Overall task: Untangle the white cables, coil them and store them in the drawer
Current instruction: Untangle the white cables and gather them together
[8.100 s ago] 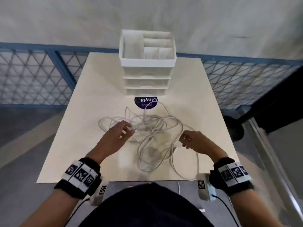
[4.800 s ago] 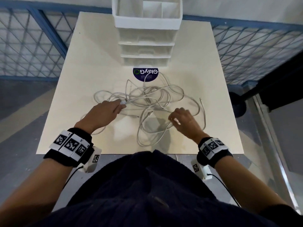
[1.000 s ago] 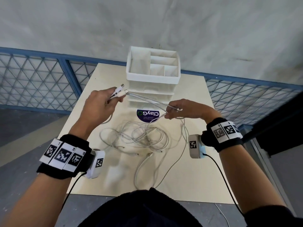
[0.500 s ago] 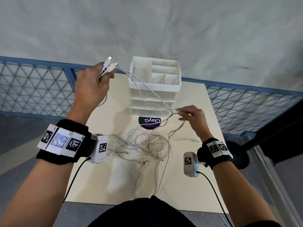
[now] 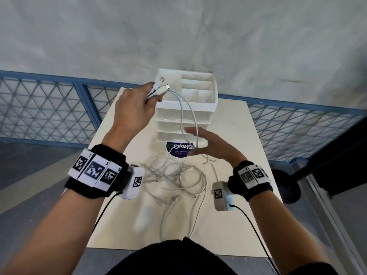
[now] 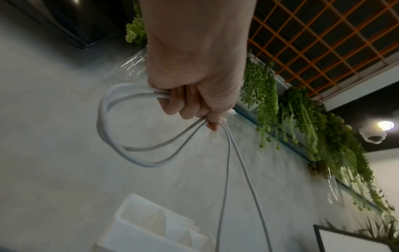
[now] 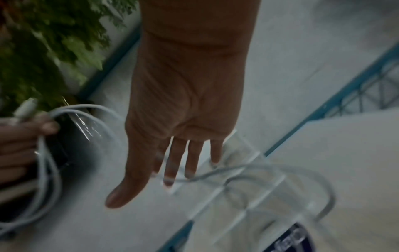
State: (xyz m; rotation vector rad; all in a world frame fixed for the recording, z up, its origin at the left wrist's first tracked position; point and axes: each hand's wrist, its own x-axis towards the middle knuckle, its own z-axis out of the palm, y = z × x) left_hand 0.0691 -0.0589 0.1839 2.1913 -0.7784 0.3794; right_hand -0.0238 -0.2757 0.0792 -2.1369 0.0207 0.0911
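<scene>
My left hand [image 5: 139,104] is raised in front of the white drawer unit [image 5: 198,108] and grips a white cable just below its two connectors [image 5: 161,85]. In the left wrist view that hand [image 6: 194,102] holds a small loop of cable [image 6: 108,129]. Two strands [image 5: 190,114] hang from it down to the tangle of white cables [image 5: 174,175] on the table. My right hand [image 5: 206,143] hovers lower with its fingers spread and straight. The hanging strands pass by its fingertips [image 7: 168,180]; I cannot tell if they touch.
The beige table [image 5: 238,155] carries a round purple sticker [image 5: 179,149] in front of the drawer unit, whose top tray has open compartments. A blue mesh fence [image 5: 49,108] runs behind the table. A dark round base [image 5: 286,185] stands off the right edge.
My right hand has let go of the strand it was pinching and now has its fingers spread. My left hand still holds the connector ends and has shifted right, in front of the drawer unit.
</scene>
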